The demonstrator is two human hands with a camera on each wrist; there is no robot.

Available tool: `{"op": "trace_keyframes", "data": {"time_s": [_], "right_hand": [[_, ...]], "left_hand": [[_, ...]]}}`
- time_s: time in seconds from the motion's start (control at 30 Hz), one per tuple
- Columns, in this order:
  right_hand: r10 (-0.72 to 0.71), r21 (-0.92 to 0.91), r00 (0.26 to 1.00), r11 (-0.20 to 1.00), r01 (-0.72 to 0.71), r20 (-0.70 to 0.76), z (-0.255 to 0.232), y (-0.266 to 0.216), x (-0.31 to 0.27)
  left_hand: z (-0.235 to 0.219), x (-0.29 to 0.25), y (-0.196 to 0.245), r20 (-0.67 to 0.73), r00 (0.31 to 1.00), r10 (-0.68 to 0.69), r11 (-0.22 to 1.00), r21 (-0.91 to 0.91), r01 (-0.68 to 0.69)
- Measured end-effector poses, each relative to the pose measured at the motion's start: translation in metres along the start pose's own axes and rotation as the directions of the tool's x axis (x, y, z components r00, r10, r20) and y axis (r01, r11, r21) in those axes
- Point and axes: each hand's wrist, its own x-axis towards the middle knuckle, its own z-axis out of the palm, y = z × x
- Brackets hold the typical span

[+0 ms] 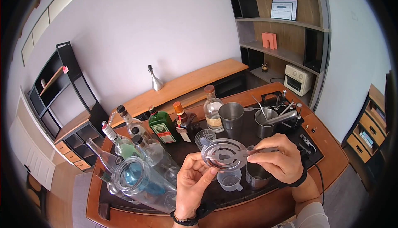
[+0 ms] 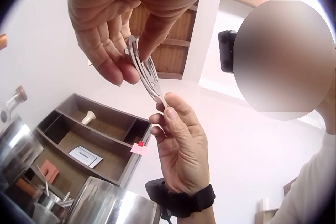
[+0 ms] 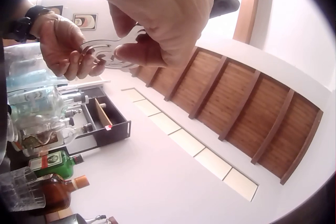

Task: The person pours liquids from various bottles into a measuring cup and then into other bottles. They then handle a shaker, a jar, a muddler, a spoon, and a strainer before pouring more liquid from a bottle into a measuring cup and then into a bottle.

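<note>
A metal cocktail strainer, a flat slotted disc with a handle, is held up over the table between both hands. My left hand pinches the disc's left edge between thumb and fingers. On the other side, my right hand grips the handle, covering part of it. The left wrist view shows the strainer nearly edge-on, thumb against its face. Below the hands stand a clear plastic measuring cup and a metal cup, the latter partly hidden by the right hand.
Several bottles crowd the left, with a tall clear glass vessel in front. Behind the strainer are a cut-glass tumbler, a metal shaker tin and a clear bottle. A metal cup with bar tools stands right, near a black rack.
</note>
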Motion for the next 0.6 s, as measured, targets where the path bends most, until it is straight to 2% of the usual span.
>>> {"op": "trace_keyframes", "data": {"time_s": [0.6], "right_hand": [[0.009, -0.006, 0.999, 1.000, -0.008, 0.038, 0.0007, 0.0028, 0.0026]], "left_hand": [[-0.0004, 0.0001, 0.0024, -0.001, 1.000, -0.019, 0.998, -0.058, 0.019]]}}
